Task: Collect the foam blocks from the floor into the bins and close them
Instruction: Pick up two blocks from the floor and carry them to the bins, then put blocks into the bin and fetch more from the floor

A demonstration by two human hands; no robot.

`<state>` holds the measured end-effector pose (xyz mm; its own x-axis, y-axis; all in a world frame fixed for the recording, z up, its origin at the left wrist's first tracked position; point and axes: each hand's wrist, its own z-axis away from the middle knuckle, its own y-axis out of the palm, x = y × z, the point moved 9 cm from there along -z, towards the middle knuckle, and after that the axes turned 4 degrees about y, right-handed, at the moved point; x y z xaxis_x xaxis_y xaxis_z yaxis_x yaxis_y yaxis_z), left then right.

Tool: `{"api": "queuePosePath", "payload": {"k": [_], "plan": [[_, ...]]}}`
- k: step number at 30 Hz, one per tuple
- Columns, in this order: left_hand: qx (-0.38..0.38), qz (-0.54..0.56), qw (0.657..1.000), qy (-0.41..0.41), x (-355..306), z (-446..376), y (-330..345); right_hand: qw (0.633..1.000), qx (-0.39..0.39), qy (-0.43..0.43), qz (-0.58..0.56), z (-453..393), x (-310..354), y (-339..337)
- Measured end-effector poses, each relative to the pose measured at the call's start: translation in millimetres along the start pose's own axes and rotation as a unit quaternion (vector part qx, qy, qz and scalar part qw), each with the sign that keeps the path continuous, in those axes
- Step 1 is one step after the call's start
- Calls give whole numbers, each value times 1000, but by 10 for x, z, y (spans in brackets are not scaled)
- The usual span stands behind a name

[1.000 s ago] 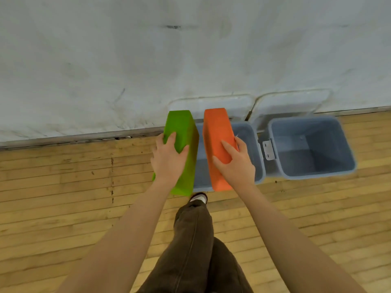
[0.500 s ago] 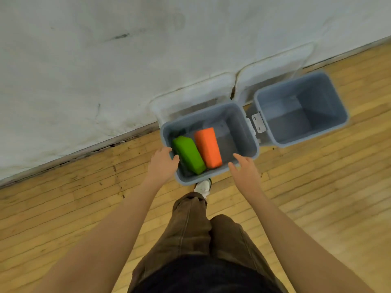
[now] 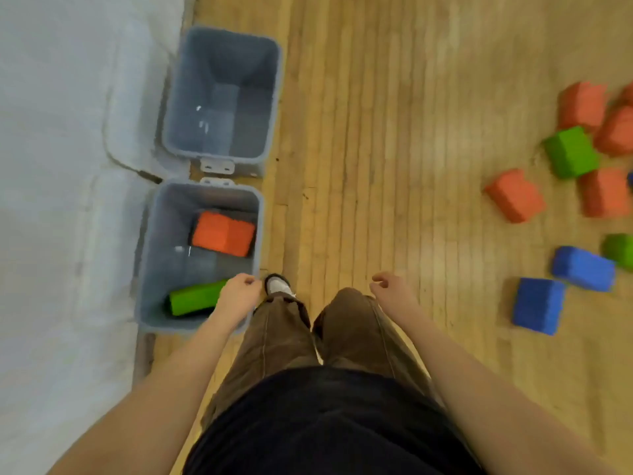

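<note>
Two grey bins stand side by side along the white wall with their lids open against it. The near bin holds an orange block and a green block. Nothing lies in the far bin. My left hand hangs over the near bin's front corner, fingers loosely curled, holding nothing. My right hand hangs above the wooden floor, also holding nothing. Several foam blocks lie on the floor at the right: an orange block, a green block, and two blue blocks.
The white wall fills the left side. More orange blocks and a green block lie near the right edge. My legs and one shoe stand just right of the near bin. Bare wooden floor stretches between bins and blocks.
Both hands let go of the green and orange blocks, which now lie in the near bin. The view has swung right, bringing the scattered blocks into sight. Both hands hang with nothing in them.
</note>
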<state>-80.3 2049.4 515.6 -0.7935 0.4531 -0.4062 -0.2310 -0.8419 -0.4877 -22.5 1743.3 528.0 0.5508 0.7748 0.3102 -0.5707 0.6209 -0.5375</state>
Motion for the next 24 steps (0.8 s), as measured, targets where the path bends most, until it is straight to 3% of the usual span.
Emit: {"api": "queuePosePath", "payload": {"k": [3,7,13,18,24], "plan": [[68,-105,990,68,-748,-130,398,988,-52,86,-113,207,-731,-281],[148,-196,960,137,-1676,-141,1133,946,-91,203,-235,463,-1551,-429],[219,-270,908,234,-2939,150,2387,879,-157,284,-351,497,-2428,-750],[227,-308,878,287,-3833,278,3116,852,-206,286,-386,99,-2793,-1565],[191,-290,899,267,-4625,-243,3136,877,-216,216,-370,-607,-2574,-2794]]}}
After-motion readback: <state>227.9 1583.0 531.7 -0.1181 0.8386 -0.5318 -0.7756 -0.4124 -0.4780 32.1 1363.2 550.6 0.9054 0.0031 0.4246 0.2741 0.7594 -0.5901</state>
